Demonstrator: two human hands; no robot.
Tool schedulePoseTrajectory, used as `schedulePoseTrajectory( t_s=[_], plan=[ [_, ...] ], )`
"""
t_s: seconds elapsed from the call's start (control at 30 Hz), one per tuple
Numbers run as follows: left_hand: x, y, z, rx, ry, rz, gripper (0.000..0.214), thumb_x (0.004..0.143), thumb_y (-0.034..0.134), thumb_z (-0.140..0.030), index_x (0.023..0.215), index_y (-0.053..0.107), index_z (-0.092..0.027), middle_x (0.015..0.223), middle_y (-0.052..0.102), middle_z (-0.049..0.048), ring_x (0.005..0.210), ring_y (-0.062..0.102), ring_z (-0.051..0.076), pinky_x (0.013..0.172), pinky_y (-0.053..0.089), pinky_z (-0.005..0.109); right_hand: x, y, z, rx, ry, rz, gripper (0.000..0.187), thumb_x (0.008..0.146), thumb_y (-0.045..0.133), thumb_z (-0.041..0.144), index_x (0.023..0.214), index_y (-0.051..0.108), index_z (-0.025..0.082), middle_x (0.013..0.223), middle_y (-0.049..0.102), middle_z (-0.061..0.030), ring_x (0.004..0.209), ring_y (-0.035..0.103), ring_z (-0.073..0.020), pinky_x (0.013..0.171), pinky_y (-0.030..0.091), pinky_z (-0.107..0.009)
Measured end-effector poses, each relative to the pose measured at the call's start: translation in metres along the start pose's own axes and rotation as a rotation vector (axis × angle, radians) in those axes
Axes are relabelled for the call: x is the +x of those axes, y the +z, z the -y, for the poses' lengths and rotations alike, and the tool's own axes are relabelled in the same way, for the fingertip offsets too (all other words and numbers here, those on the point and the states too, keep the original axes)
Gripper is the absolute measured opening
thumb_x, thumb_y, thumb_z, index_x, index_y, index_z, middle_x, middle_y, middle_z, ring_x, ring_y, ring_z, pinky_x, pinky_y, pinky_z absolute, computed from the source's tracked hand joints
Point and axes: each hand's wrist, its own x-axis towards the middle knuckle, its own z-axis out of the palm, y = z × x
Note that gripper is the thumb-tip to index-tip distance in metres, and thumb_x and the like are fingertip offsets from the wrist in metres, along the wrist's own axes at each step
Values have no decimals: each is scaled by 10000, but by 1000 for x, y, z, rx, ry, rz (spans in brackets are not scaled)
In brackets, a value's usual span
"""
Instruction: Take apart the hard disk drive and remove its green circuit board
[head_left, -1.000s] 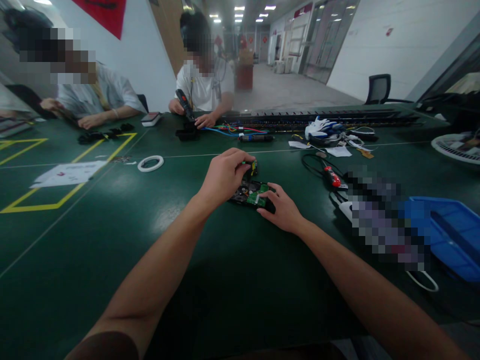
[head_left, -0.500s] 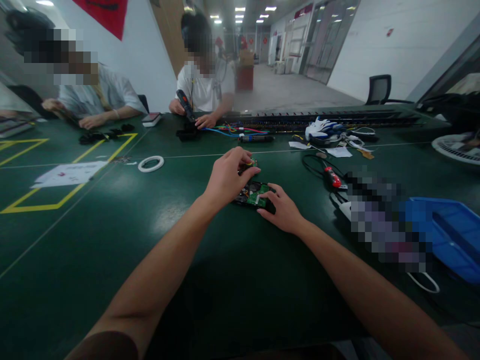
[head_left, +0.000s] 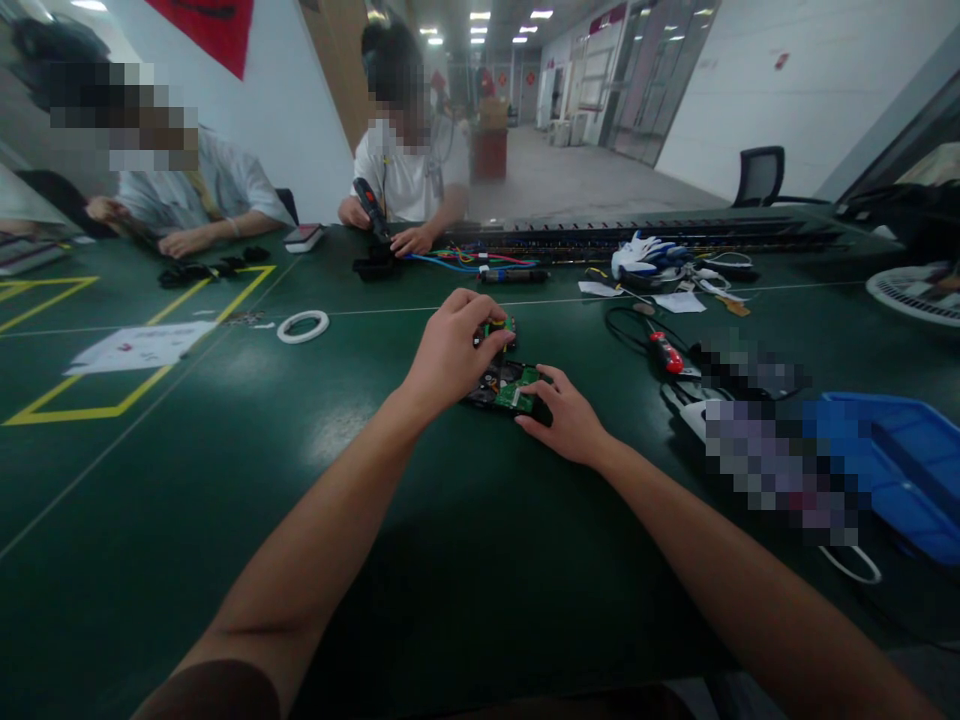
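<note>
A black hard drive with a green circuit board [head_left: 506, 387] lies flat on the green table [head_left: 225, 450] in front of me. My right hand [head_left: 564, 413] rests on its near right corner, fingers curled over the edge. My left hand [head_left: 452, 350] hovers just above the drive's far end, fingers closed round a small dark tool with a yellow-green part [head_left: 496, 332]; what the tool is I cannot make out.
A red-handled screwdriver [head_left: 664, 353] and black cable lie to the right. A blue tray [head_left: 892, 470] sits at the far right. A white tape ring [head_left: 302, 326] and a paper sheet [head_left: 131, 346] lie left. Two other people work across the table, one holding an electric screwdriver [head_left: 370, 207].
My left hand has shifted slightly over the drive's far end, turning the small tool in its fingers. My right hand has stayed on the drive.
</note>
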Motion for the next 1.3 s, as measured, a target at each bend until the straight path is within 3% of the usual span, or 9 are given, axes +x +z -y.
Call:
schedulePoseTrajectory(
  t_s=[0.53, 0.97, 1.13, 1.3],
  plan=[
    [0, -3, 1, -17, 26, 43, 256, 910, 633, -74, 1093, 745, -214, 1120, 772, 46, 1053, 714, 205, 980, 561, 386, 0, 1, -1, 9, -4, -11, 432, 924, 697, 474, 1296, 601, 276, 1577, 368, -130, 1382, 495, -345, 1085, 483, -578],
    [-1, 1, -4, -122, -24, 28, 124, 873, 751, -196, 980, 687, -199, 1116, 678, 64, 970, 664, 172, 829, 610, 316, 1, 0, 0, -4, -4, -3, 441, 923, 691, 481, 1300, 598, 272, 1581, 355, -138, 1329, 539, -350, 1058, 501, -584],
    [-1, 2, -8, -71, -14, 6, 101, 876, 754, -227, 904, 660, -200, 1009, 657, 47, 913, 642, 174, 795, 588, 320, -1, 0, 0, 0, -1, -16, 433, 923, 696, 472, 1304, 588, 298, 1580, 361, -122, 1338, 530, -349, 1044, 507, -593],
    [-1, 2, -4, -58, 1, 4, 157, 898, 707, -172, 1049, 684, -210, 1030, 696, 48, 931, 658, 176, 829, 568, 323, 0, -1, 1, -1, 2, 3, 435, 923, 696, 473, 1304, 596, 288, 1580, 362, -127, 1338, 532, -344, 1061, 500, -578]
  ],
)
